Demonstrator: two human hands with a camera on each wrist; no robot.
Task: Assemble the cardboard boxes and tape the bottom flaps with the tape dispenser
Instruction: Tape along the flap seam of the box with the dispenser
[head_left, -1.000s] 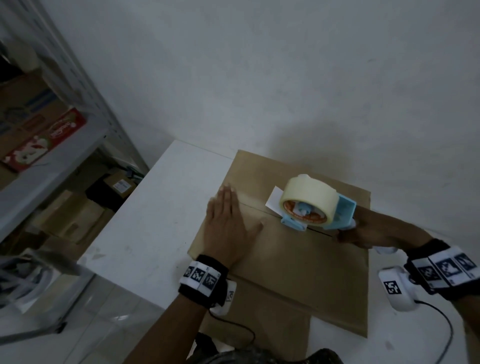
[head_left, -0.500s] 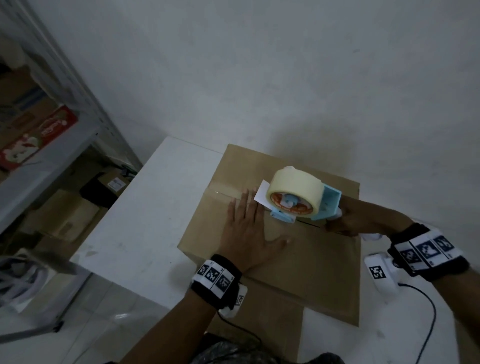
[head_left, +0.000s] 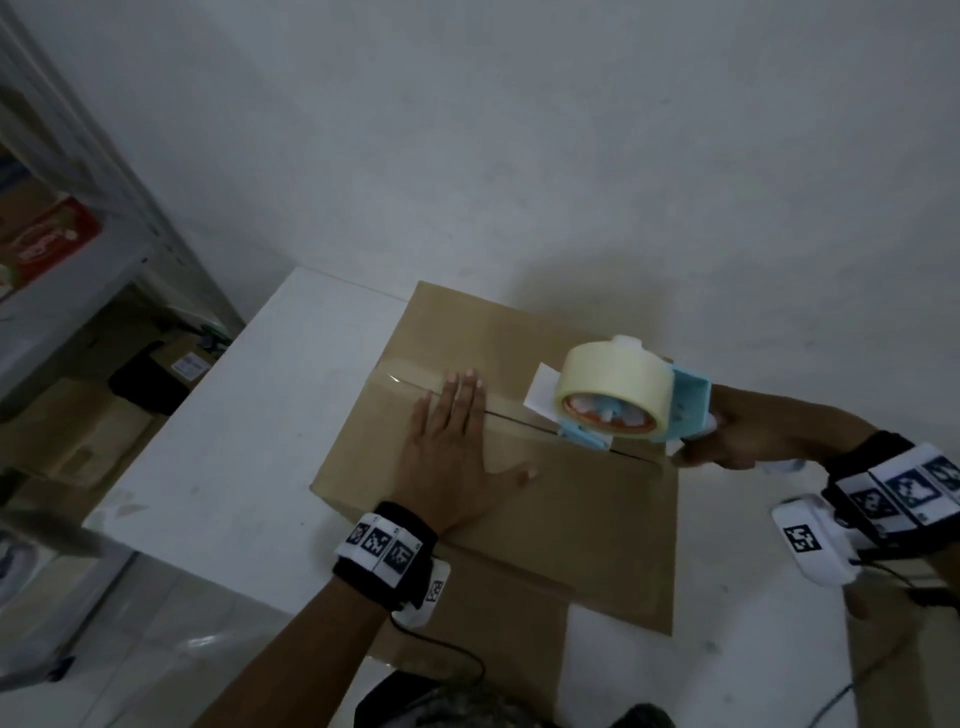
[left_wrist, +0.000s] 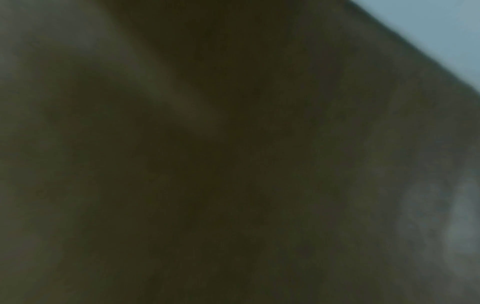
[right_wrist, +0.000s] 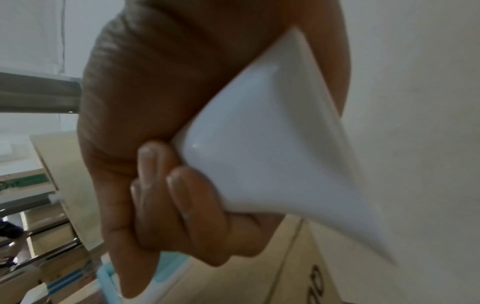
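Observation:
A brown cardboard box (head_left: 582, 525) stands on the white table (head_left: 228, 457), its flaps folded shut with a seam running left to right. My left hand (head_left: 457, 457) lies flat on the box, fingers straight over the seam where a strip of clear tape (head_left: 410, 376) shows. My right hand (head_left: 737, 436) grips the white handle (right_wrist: 262, 148) of the blue tape dispenser (head_left: 623, 400), which sits on the seam right of the left hand with its cream tape roll (head_left: 613, 384) facing me. The left wrist view is dark and blurred.
A grey wall rises just behind the table. Metal shelving (head_left: 78, 270) with cartons stands at the left, and more boxes (head_left: 67, 431) sit on the floor below it. Another box flap (head_left: 478, 623) hangs over the table's near edge.
The left hand slid right along the seam, nearer the dispenser. The dispenser has drawn back to the right along the seam, and taped seam shows to the left of the hand.

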